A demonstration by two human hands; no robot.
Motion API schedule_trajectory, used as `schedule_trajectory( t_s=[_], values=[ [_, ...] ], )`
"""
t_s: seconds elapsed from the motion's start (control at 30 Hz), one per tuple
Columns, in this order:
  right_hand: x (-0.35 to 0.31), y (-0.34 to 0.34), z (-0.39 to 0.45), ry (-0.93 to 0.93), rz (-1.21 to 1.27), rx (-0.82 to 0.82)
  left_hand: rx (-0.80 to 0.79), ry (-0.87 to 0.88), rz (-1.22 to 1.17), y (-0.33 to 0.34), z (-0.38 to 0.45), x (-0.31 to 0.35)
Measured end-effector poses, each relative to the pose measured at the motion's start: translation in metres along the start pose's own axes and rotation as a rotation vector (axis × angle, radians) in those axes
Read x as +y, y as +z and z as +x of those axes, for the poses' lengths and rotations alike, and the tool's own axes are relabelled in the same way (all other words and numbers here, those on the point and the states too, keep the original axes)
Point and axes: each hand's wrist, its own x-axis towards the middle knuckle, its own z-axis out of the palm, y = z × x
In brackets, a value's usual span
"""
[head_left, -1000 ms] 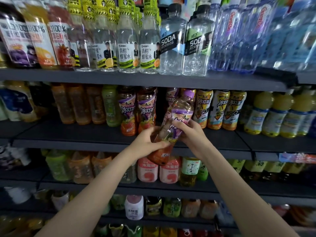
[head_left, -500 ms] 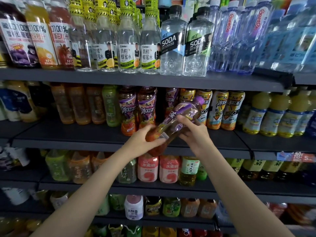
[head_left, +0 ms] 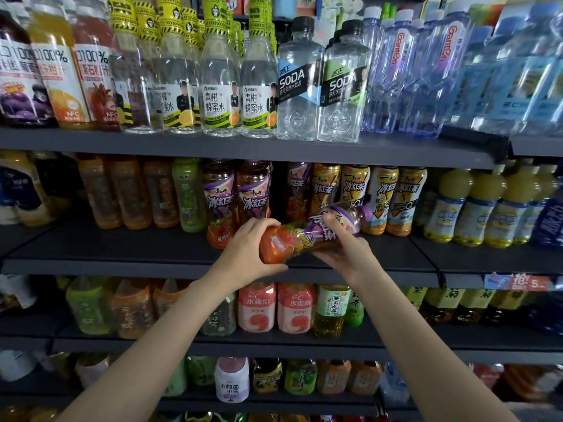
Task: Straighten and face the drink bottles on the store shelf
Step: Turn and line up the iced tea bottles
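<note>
Purple and orange plastic wraps the one iced tea bottle (head_left: pixel 307 234) I hold in front of the second shelf (head_left: pixel 396 271), lying almost flat, its purple cap end toward the right and its orange base toward the left. My left hand (head_left: pixel 248 249) curls around the base, fingers over the top and thumb beneath. My right hand (head_left: pixel 345 246) grips the middle and neck from below, with one finger laid across the label. The bottle is smooth, clear and rounded, its sleeve glossy.

Behind it on that dark metal shelf stand two matching purple-labelled bottles (head_left: pixel 236 196) to the left, upright and facing out, with a dark gap beside them. To the right I count four yellow-labelled bottles (head_left: pixel 380 199) at the front; a fifth label behind my bottle is partly hidden. Above, two square clear soda bottles (head_left: pixel 320 83) stand side by side, one with a blue band and one with a green.

Four shelf levels show. The far left bottles are blurred, the lowest row is cut off, and the blue water bottles at the upper right smear together, so I cannot count them.
</note>
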Motion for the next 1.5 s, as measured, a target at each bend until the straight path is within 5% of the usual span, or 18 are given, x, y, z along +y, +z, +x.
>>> schedule_trajectory(
  t_s=[0.17,0.47,0.7,0.83,1.03,1.33,1.5],
  values=[
    [-0.003,0.005,0.001,-0.223,-0.249,-0.061,-0.095,-0.094,-0.081,0.013,0.004,-0.004],
    [-0.006,0.027,0.014,-0.724,-0.8,-0.253,0.074,-0.074,-0.352,0.014,0.016,-0.008],
    [0.0,0.061,0.037,-0.44,-0.77,-0.443,0.222,-0.215,-0.239,-0.004,-0.006,-0.04],
    [0.015,0.053,0.063,-0.35,-0.73,-0.334,0.302,-0.319,-0.192,-0.014,-0.018,-0.063],
    [0.032,0.039,0.114,-0.495,-0.876,0.089,0.292,-0.418,-0.103,-0.017,-0.007,-0.079],
    [0.044,0.054,0.163,-0.557,-1.043,0.195,0.33,-0.429,-0.037,0.009,0.024,-0.077],
    [0.048,0.075,0.191,-0.34,-1.031,0.243,0.334,-0.388,-0.05,0.012,0.022,-0.085]
  ],
)
